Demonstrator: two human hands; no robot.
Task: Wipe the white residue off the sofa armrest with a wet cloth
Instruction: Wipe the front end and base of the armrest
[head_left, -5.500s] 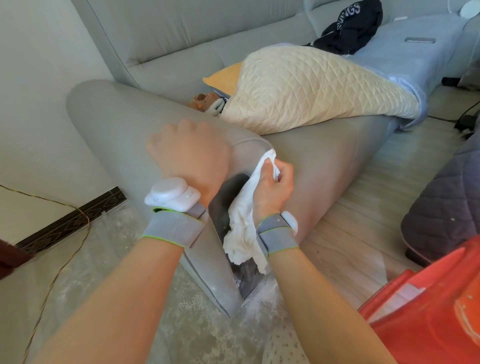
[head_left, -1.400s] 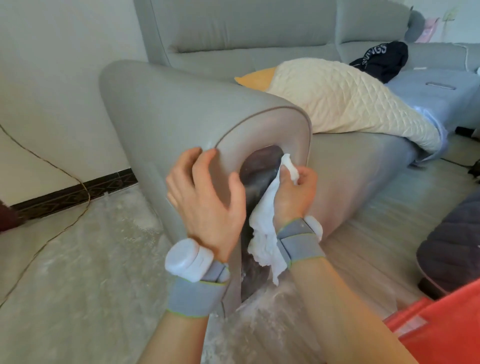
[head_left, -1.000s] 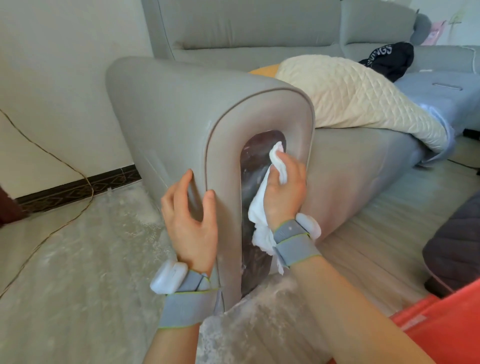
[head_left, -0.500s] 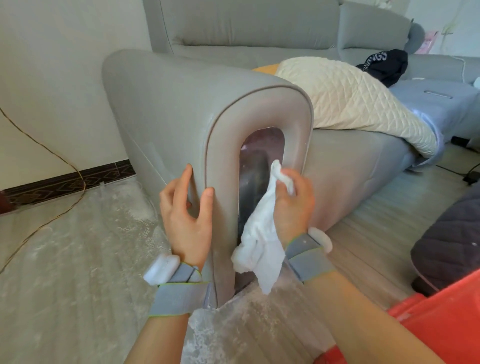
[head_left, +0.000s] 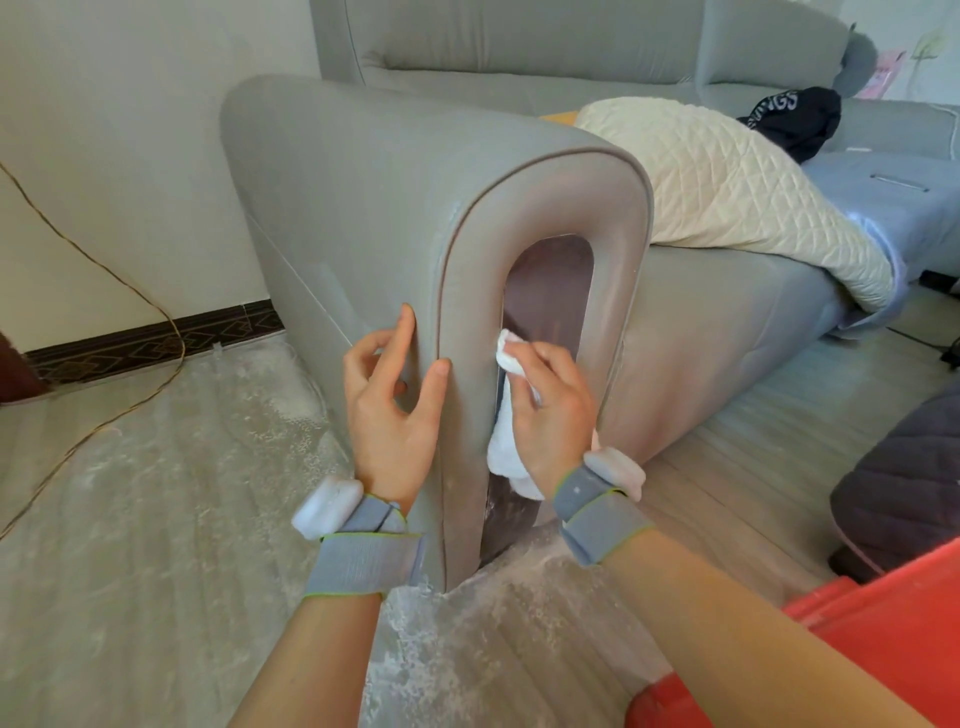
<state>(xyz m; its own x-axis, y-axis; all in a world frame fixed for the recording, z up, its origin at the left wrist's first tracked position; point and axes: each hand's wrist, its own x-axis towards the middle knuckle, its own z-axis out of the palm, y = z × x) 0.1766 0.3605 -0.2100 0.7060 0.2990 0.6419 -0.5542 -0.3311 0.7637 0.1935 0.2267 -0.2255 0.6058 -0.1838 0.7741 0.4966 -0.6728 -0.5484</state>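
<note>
The grey sofa armrest (head_left: 374, 208) faces me end-on, with a dark glossy panel (head_left: 550, 291) set into its front. My right hand (head_left: 550, 410) grips a bunched white cloth (head_left: 506, 452) and presses its top against the left edge of that panel, about halfway down. The rest of the cloth hangs below my palm. My left hand (head_left: 395, 405) rests with straight fingers on the armrest's outer front corner, thumb on the piping. White residue shows faintly along the lower panel and the armrest's base.
White dust covers the plastic-sheeted floor (head_left: 156, 493) around the armrest. A cream quilted pillow (head_left: 727, 192) lies on the sofa seat, a dark garment (head_left: 795, 119) behind it. A red plastic object (head_left: 857, 649) sits at lower right, a dark quilted cushion (head_left: 909, 467) at right, a cord (head_left: 130, 291) at left.
My right hand has moved the cloth from the upper part of the dark panel down to its left edge and bunched it tighter. My left hand slid from the armrest's rim to its outer corner.
</note>
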